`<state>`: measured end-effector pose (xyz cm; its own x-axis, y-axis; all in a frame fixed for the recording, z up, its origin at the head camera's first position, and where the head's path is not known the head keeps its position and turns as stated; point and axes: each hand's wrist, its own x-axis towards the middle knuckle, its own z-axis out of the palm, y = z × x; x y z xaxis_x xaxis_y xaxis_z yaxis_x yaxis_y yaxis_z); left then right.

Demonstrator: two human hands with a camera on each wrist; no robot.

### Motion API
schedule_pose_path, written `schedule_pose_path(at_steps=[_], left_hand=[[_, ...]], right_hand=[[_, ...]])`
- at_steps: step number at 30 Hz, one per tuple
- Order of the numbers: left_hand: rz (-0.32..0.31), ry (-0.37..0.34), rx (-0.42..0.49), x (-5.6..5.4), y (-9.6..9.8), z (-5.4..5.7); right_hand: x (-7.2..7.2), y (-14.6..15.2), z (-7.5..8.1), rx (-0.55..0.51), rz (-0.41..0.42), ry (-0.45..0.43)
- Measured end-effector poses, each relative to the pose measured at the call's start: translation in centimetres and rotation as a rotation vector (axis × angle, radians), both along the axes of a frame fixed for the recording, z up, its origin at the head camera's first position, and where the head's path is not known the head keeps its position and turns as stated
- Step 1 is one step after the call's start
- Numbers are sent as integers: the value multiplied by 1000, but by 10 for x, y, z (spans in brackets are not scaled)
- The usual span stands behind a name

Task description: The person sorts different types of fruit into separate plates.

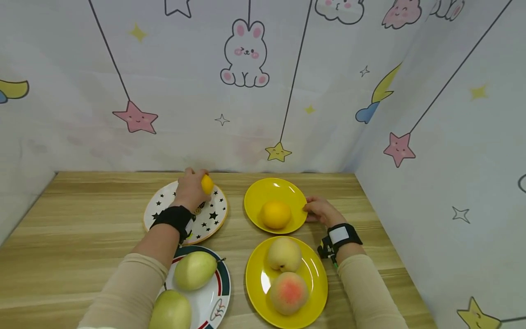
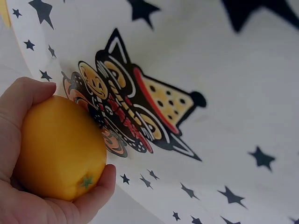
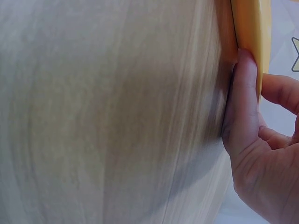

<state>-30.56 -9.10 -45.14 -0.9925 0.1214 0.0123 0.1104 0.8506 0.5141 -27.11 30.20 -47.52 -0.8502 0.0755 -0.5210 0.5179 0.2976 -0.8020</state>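
My left hand (image 1: 191,191) grips an orange (image 2: 60,149), fingers and thumb curled round it, over the white plate (image 1: 213,226) with black stars. A cartoon cat in a dotted hat is printed on that plate in the left wrist view. At the right, my right hand (image 1: 322,211) pinches the rim of the back yellow plate (image 1: 273,188) between thumb and fingers. The right wrist view shows that rim (image 3: 250,32) close up. Another orange (image 1: 276,214) lies on this plate. Whether the held orange touches the star plate I cannot tell.
In front stands a second yellow plate (image 1: 316,292) with a pale yellow pear-like fruit (image 1: 284,254) and a peach (image 1: 289,293). Left of it, a white plate with a dark green rim (image 1: 223,278) bears two green pears (image 1: 195,270). A patterned curtain (image 1: 185,91) hangs behind the wooden table (image 1: 82,219).
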Motion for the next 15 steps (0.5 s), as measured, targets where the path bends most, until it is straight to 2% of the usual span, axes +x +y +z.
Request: schedule_pose_path(at_steps=[7,15], left_hand=[[20,-17,59,0,4,5],[-23,-13,110,1,17,15]], right_hand=[[0,1,0,-7,-4,-3],[0,1,0,-8,1,-3]])
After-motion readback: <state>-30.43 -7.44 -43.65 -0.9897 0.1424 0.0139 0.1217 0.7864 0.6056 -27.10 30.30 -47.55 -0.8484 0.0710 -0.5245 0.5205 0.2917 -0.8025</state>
